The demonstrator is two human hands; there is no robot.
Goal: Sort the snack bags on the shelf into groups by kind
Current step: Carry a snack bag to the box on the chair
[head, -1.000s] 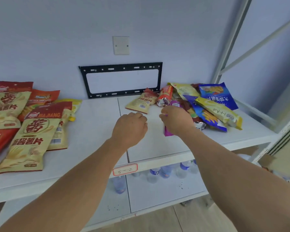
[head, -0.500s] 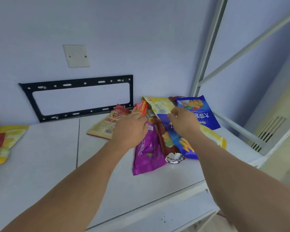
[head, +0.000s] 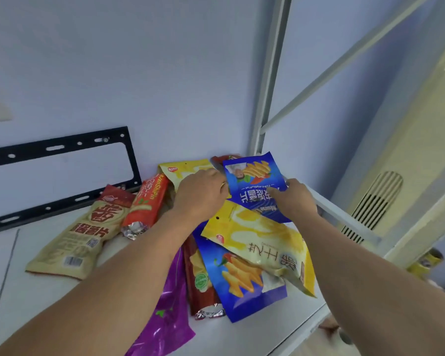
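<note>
A heap of snack bags lies at the right end of the white shelf [head: 41, 299]. Both hands are on a blue chip bag [head: 252, 181] at the back of the heap: my left hand [head: 201, 196] grips its left edge and my right hand [head: 293, 199] its lower right corner. Below it lies a yellow bag [head: 262, 242], over a second blue bag [head: 242, 283]. A dark red bag [head: 199, 276] and a purple bag [head: 167, 317] lie under my left forearm. Left of them are an orange-red bag [head: 149, 201] and a beige chip bag [head: 80, 235]. Another yellow bag [head: 188, 170] sits behind my left hand.
A black metal bracket [head: 62, 147] is fixed to the wall behind the shelf. The white shelf upright [head: 270, 80] and its low side rail [head: 344, 217] close off the right end. A cream unit with vent slots [head: 375, 201] stands beyond the rail.
The view has swung right and closer to the heap. Both hands have moved back from the purple bag at the front to the blue bag at the rear and taken hold of it.
</note>
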